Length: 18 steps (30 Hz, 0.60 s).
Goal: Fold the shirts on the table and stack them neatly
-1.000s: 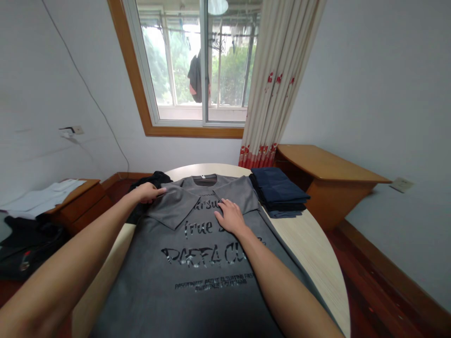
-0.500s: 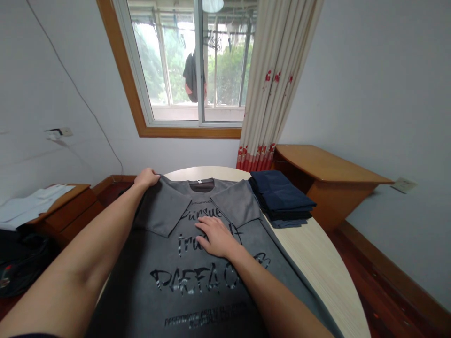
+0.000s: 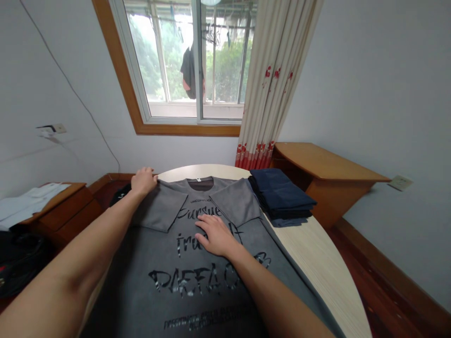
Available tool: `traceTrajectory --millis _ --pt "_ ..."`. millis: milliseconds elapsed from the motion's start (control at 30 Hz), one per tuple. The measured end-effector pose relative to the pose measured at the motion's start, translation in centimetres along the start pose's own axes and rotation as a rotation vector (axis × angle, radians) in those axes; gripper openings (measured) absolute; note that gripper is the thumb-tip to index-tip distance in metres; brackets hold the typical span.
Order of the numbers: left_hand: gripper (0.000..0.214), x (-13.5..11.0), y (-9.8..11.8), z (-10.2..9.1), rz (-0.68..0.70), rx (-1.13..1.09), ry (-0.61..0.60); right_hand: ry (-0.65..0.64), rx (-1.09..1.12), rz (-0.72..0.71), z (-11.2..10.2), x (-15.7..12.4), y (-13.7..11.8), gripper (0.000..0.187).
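Observation:
A grey T-shirt lies spread out face up, its collar toward the window. Both short sleeves are folded inward over the chest, and dark lettering runs across the front. My left hand is at the shirt's far left shoulder, its fingers apart and not closed on the fabric. Whether it still touches the cloth is unclear. On the middle of the chest rests my right hand, palm down with fingers stretched out, covering some of the print. The shirt's lower hem is out of view.
A stack of folded dark clothes sits right of the shirt on the pale round-edged table. Beyond it stands a wooden desk by a curtain. A wooden cabinet with papers is at the left.
My left hand has loosened from the left shoulder, its fingers now spread, and the left sleeve fold sits slightly higher. My right hand stays on the chest. The view has shifted slightly.

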<state>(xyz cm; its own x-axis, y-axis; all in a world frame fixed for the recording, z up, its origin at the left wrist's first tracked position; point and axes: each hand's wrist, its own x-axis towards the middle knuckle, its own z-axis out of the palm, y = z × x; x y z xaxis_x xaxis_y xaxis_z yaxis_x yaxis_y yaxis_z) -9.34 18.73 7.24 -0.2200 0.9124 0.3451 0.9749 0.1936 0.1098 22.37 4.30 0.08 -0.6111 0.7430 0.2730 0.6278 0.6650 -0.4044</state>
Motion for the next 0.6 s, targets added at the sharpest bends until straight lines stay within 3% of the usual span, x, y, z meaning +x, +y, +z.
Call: traceTrajectory --millis 100,200,367,600 --pt "0.056 -3.1 1.7 0.8 0.243 0.045 -0.041 0.006 0.000 -0.005 0.0 0.0 0.0 0.041" --pt "0.066 -6.6 2.1 2.6 0.478 0.073 -0.189 0.009 -0.004 -0.013 0.0 -0.1 0.1 0.042" --pt "0.070 -9.0 0.4 5.1 0.438 0.093 -0.366 -0.006 0.009 -0.001 0.1 -0.1 0.2 0.043" --pt "0.070 -8.6 0.2 5.4 0.441 0.101 -0.342 0.044 -0.017 0.166 -0.9 -2.1 1.6 0.047"
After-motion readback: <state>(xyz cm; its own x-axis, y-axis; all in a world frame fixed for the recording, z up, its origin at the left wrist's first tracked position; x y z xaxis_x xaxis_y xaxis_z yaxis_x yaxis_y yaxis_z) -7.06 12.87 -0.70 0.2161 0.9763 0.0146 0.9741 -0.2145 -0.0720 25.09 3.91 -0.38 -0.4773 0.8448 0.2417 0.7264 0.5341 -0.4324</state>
